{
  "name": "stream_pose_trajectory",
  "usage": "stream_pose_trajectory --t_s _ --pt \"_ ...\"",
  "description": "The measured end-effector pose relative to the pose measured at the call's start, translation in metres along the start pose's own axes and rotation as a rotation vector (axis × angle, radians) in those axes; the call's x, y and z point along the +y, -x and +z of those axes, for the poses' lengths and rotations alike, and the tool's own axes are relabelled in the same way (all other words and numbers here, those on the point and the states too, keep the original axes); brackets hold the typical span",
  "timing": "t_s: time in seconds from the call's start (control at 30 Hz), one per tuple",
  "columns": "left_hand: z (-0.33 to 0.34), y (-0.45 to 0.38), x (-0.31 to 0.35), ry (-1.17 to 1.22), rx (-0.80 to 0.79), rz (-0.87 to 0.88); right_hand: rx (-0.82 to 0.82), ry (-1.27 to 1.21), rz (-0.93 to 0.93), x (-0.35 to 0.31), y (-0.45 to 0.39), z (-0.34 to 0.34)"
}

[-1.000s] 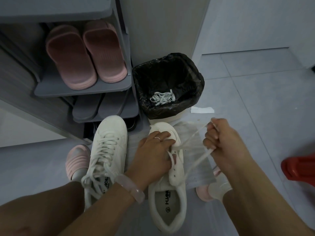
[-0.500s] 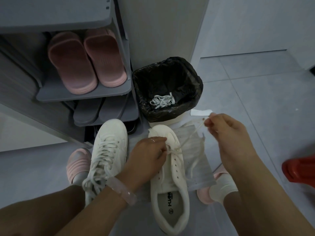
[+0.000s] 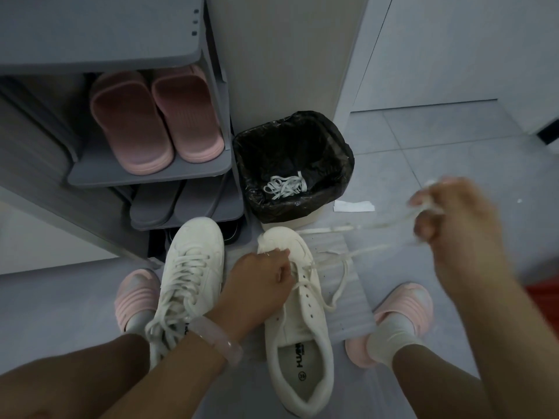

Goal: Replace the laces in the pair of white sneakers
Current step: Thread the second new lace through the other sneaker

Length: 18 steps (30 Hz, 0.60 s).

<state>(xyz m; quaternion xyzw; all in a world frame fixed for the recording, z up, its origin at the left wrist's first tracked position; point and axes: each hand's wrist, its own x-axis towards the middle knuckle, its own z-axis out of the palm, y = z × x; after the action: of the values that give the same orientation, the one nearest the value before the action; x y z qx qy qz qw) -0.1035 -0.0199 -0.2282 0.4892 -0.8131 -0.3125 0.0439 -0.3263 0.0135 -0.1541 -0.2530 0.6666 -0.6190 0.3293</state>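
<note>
Two white sneakers stand on the floor between my feet. The left sneaker is fully laced. The right sneaker has a white lace threaded only through its front eyelets. My left hand rests on the front of the right sneaker, fingers curled at the eyelets. My right hand, blurred by motion, is raised to the right and grips the lace ends, which stretch back to the shoe. A loose loop of lace lies on the grey mat under the shoe.
A bin lined with a black bag stands behind the sneakers and holds old white laces. A grey shoe rack with pink slippers is at the left. A paper scrap lies on the floor. A red object is at the right edge.
My right hand has swung up and out to the right, drawing the lace through the eyelets. My left hand has stayed on the front of the right sneaker.
</note>
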Motion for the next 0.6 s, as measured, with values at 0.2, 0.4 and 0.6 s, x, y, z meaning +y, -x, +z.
stream_pose_trajectory --t_s 0.2,0.4,0.6 --pt "0.0 -0.003 0.011 -0.055 0.067 0.073 -0.749 1.19 -0.029 0.072 0.045 0.038" --pt "0.011 -0.006 0.001 -0.113 0.022 0.105 -0.676 1.207 -0.186 0.085 0.047 0.046" --pt "0.011 -0.004 0.0 -0.127 0.035 0.073 -0.146 1.241 -0.3 0.041 0.015 0.008"
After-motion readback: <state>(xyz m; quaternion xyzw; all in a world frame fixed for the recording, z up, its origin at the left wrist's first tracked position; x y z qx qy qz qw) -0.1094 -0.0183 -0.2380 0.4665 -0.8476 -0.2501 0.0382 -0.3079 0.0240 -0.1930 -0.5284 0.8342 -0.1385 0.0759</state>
